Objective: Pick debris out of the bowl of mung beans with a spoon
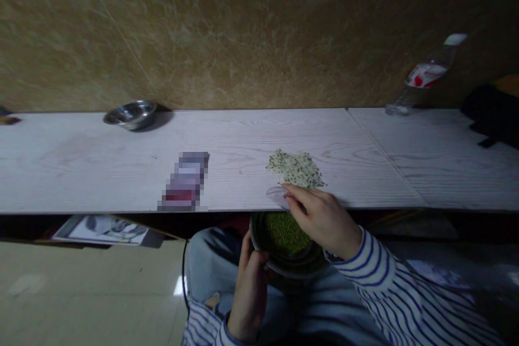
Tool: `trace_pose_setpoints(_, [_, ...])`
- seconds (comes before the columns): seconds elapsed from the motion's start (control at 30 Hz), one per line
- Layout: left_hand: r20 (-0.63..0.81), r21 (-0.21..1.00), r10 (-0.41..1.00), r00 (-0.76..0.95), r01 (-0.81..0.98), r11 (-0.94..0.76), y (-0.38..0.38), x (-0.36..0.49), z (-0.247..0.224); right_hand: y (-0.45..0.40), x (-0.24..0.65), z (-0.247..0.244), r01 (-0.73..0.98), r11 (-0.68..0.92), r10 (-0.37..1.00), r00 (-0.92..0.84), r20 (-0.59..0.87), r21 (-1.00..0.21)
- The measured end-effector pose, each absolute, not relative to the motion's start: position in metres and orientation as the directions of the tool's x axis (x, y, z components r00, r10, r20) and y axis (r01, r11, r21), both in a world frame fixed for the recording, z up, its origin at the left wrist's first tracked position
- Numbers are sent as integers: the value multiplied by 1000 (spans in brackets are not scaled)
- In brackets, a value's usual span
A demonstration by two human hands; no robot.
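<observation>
My left hand (252, 284) grips the left rim of a metal bowl (284, 271) held over my lap, just below the table edge. Green beans (285, 232), which look like mung beans, lie in the bowl. Between the thumb and fingers of my right hand (326, 219) is a small clear plastic piece (275, 193), at the table's front edge above the bowl; its full shape is hard to make out. Just beyond that hand, a flat pile of white grains mixed with green beans (298, 168) is spread on the tabletop.
The whitish wooden table (235, 135) runs along a marbled wall. A shallow metal bowl (132, 115) stands back left, and a blurred-out flat object (184, 181) lies left of the pile. A plastic bottle (424, 75) and a dark bag (494, 111) are at the right.
</observation>
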State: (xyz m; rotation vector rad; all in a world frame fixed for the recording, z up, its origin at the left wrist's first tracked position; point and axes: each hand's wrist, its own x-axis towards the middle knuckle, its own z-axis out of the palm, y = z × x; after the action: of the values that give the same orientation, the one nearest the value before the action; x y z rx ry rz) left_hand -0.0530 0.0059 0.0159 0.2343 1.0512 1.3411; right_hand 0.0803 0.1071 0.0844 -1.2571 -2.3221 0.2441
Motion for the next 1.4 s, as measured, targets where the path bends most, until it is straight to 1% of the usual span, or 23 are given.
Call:
trace_pose_setpoints(0.1, [-475, 679, 871, -128, -683, 270, 6, -53, 13, 111, 86, 86, 794, 485, 868, -387, 311, -368])
trace_pose_setpoints(0.23, [-482, 663, 866, -133, -701, 262, 8, -51, 11, 120, 96, 89, 830, 439, 887, -340, 312, -345])
trace_pose_setpoints(0.33, [-491, 655, 862, -124, -705, 272, 9, -50, 14, 126, 102, 90, 857, 415, 891, -315, 327, -304])
trace_pose_setpoints(0.53, [-490, 667, 864, -118, -689, 284, 9, -50, 17, 136, 112, 91, 876, 421, 869, -315, 381, -236])
trace_pose_setpoints(0.7, [-476, 683, 872, -119, -674, 281, 10, -47, 11, 136, 120, 97, 875, 414, 863, -289, 414, -251])
trace_pose_setpoints(0.87, [-500, 667, 858, -122, -686, 291, 11, -44, 12, 133, 127, 101, 891, 389, 859, -260, 441, -232])
trace_pose_setpoints(1.03, [-488, 665, 865, -121, -693, 279, 10, -45, 12, 137, 127, 102, 902, 411, 833, -310, 459, -136])
trace_pose_setpoints(1.17, [-491, 675, 861, -134, -683, 278, 9, -46, 12, 142, 120, 104, 898, 435, 823, -366, 435, -66])
trace_pose_setpoints(1.3, [-499, 674, 855, -140, -683, 281, 9, -47, 13, 144, 112, 104, 891, 453, 835, -411, 365, -34])
trace_pose_setpoints(1.4, [-487, 665, 861, -146, -701, 258, 9, -48, 13, 142, 108, 103, 884, 467, 834, -429, 346, -31])
